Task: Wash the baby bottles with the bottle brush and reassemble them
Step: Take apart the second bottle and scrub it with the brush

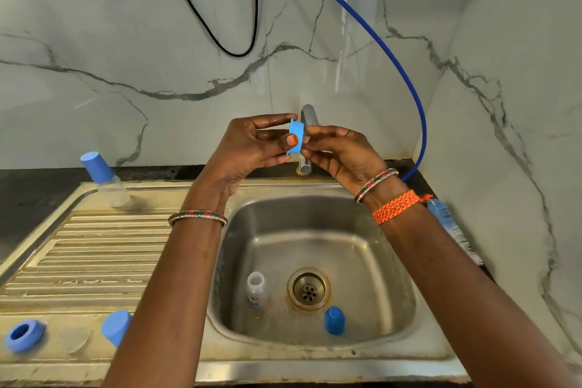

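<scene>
Blue-capped bottle [105,179] stands far left on the steel drainboard [94,249]; a blue ring [23,334] lies near left. Above the sink [315,230], left hand [252,148] and right hand [340,151] both pinch a blue collar [296,138]. An uncapped bottle [257,288] and blue cap [334,320] sit in the basin.

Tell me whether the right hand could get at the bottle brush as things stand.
Probably yes, once freed: the bottle brush lies in the open on the counter just beside the right forearm. But the right hand and left hand are both holding the blue ring.
</scene>
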`<action>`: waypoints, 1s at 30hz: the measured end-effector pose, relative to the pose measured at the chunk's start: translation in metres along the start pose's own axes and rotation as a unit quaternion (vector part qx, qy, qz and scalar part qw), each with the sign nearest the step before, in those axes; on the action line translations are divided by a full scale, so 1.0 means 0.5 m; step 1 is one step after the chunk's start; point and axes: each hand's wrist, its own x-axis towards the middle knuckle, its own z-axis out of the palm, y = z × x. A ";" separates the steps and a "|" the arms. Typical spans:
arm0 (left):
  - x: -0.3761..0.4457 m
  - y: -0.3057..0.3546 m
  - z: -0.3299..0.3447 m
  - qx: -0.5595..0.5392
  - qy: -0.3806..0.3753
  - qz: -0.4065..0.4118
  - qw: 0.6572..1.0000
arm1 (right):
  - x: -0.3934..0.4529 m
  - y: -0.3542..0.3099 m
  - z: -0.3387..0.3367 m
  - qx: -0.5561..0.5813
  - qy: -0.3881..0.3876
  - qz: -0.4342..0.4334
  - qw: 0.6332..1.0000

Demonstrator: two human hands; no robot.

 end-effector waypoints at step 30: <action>-0.068 -0.035 -0.022 -0.041 0.054 0.077 0.995 | -0.027 -0.036 0.041 -0.181 -0.102 -0.071 0.976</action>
